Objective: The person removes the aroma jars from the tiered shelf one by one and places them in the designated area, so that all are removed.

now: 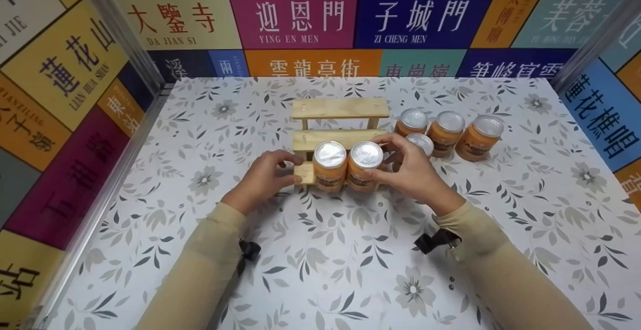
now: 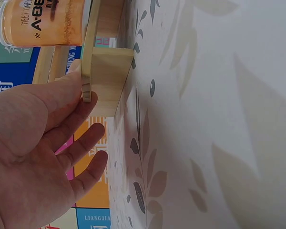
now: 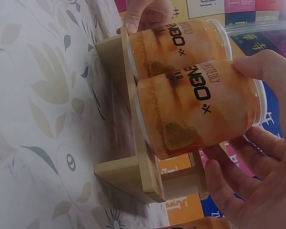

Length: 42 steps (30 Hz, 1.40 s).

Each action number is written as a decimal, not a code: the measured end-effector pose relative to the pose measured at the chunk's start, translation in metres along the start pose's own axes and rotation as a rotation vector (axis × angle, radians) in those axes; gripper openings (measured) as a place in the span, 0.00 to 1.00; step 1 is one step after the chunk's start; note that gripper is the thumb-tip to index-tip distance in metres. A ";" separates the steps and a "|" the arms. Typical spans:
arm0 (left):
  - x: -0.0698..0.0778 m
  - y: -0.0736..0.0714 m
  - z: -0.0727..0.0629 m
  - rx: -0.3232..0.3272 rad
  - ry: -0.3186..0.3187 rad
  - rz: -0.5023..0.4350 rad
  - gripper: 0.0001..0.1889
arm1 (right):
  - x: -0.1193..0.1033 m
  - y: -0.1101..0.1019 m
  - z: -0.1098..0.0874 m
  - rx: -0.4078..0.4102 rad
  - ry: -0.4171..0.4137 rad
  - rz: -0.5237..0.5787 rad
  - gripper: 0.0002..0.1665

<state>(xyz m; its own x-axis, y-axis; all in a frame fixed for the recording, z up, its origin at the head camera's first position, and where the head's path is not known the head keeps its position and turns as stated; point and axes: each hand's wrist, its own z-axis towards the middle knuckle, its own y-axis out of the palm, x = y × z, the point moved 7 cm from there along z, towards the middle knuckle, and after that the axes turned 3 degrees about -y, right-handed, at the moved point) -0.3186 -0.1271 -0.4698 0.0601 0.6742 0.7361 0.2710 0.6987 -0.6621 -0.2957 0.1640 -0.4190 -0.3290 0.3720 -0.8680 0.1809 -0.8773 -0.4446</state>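
A small wooden step stand [image 1: 340, 139] has three tiers. Two orange cans with silver tops stand side by side on its lowest tier: the left can [image 1: 330, 167] and the right can [image 1: 365, 167]. My left hand [image 1: 268, 176] pinches the left end of the lowest board [image 2: 88, 59], thumb above and index finger beneath. The other fingers of that hand are spread loosely. With thumb and fingers on opposite sides near its top, my right hand [image 1: 413, 172] holds the right can [image 3: 200, 109]. Both cans appear upright, close together.
Several more orange cans stand on the table right of the stand, including a far-right can [image 1: 479, 137] and one partly hidden behind my right hand [image 1: 420, 143]. The table [image 1: 340, 270] has a leaf-patterned cover. Printed panels [image 1: 293, 14] rise behind and at both sides.
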 end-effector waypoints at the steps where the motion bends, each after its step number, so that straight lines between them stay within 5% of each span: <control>1: 0.000 0.000 0.000 0.001 0.005 0.000 0.19 | 0.000 0.000 0.000 -0.001 -0.004 -0.001 0.35; 20: 0.004 -0.002 -0.002 0.021 0.070 0.015 0.19 | -0.015 -0.024 -0.005 0.081 -0.019 0.052 0.35; 27: 0.001 -0.004 -0.004 0.021 0.036 0.008 0.19 | -0.023 -0.038 -0.002 0.135 -0.048 0.046 0.33; 34: 0.000 -0.003 -0.003 0.018 0.033 0.001 0.20 | -0.024 -0.058 -0.006 0.189 -0.049 0.148 0.34; 42: 0.001 0.000 -0.001 0.010 0.026 -0.003 0.20 | -0.020 -0.089 -0.014 0.227 0.018 0.102 0.33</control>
<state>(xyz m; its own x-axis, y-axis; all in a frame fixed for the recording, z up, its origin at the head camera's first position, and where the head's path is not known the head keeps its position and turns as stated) -0.3173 -0.1269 -0.4690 0.0846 0.6656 0.7415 0.2614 0.7033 -0.6611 -0.2925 0.2384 -0.3652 -0.3026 0.2817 -0.9105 -0.0009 -0.9554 -0.2953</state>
